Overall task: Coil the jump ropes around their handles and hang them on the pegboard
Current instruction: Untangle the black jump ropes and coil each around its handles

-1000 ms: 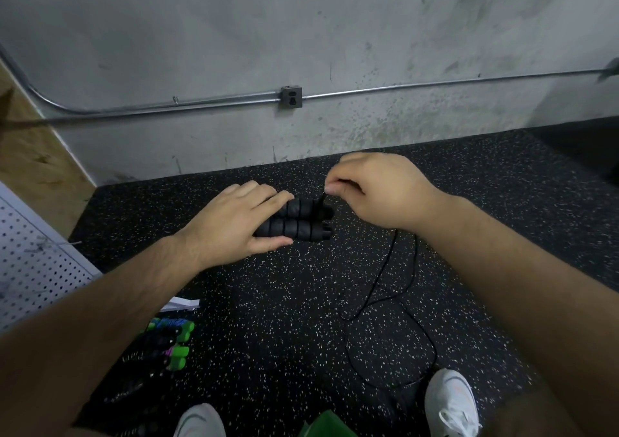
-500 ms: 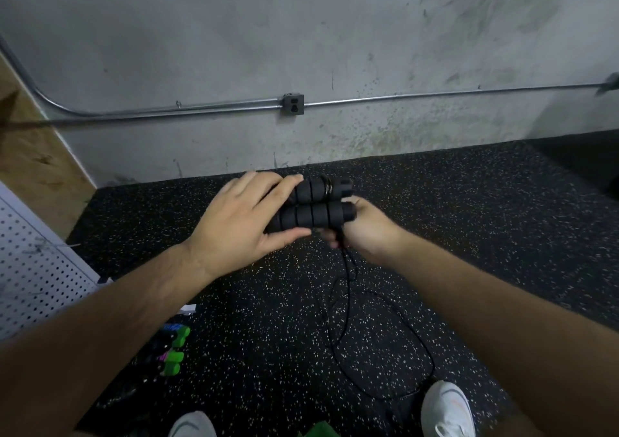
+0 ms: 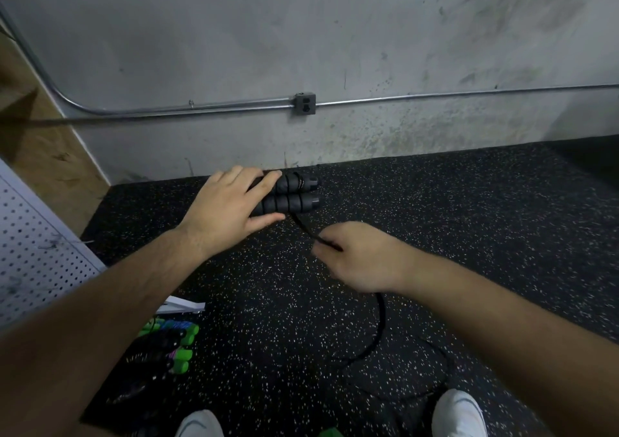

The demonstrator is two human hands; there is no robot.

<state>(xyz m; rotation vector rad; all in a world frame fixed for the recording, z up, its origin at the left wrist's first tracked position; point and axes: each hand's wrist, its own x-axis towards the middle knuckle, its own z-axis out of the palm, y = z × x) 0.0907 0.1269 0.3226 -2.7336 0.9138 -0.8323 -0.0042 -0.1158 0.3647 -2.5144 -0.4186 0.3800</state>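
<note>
Two black ribbed foam handles (image 3: 290, 195) of a jump rope lie side by side, held level in the air by my left hand (image 3: 227, 208), whose fingers wrap over their left half. A thin black rope (image 3: 378, 322) runs from the handles' right end down to my right hand (image 3: 363, 257), which pinches it below and to the right of the handles. The rope then hangs from that hand in a loose loop to the floor. The white pegboard (image 3: 30, 252) leans at the far left.
More jump ropes with green and black handles (image 3: 167, 346) lie on the speckled black rubber floor (image 3: 435, 208) at lower left, beside a white strip (image 3: 181, 306). My white shoes (image 3: 459, 413) stand at the bottom. A concrete wall with a metal conduit and outlet box (image 3: 304, 104) is ahead.
My right hand has come out from under the handles and pulled the rope down to the right. The handles in my left hand have stayed about where they were.
</note>
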